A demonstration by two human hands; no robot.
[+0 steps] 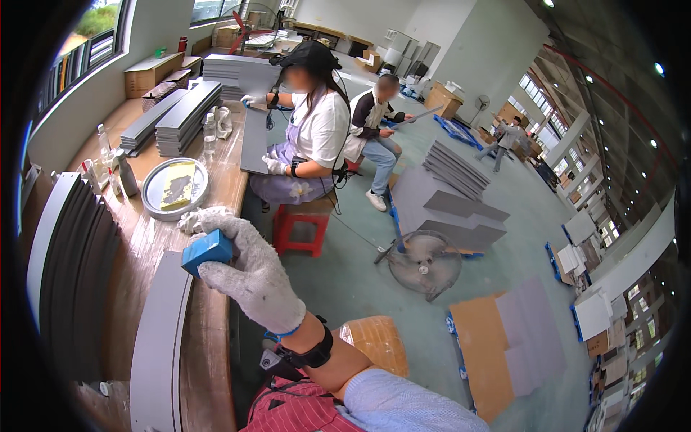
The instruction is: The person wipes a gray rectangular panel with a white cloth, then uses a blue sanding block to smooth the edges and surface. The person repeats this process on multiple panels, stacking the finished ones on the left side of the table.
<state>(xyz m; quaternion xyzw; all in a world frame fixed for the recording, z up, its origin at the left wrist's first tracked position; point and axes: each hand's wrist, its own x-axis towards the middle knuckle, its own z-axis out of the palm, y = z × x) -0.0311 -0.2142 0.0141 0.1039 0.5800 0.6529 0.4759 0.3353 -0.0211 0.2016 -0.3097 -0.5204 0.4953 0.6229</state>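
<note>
My right hand (252,277), in a whitish knitted glove, is raised over the edge of the work table. Its thumb and fingers are closed around a small blue block (207,252). Just below and to the left, a long grey panel (160,345) lies along the table's near edge; the block appears above its far end. Past the fingers is a round grey lid or tray (147,194) with a yellow, dark-stained pad (178,185) in it. My left hand is out of view.
Grey panels (61,273) stand stacked at the left; more panel stacks (188,119) lie farther along the table. Bottles (124,173) stand near the lid. A person (317,122) sits working beside a red stool (301,232). A fan (425,266) stands on the floor.
</note>
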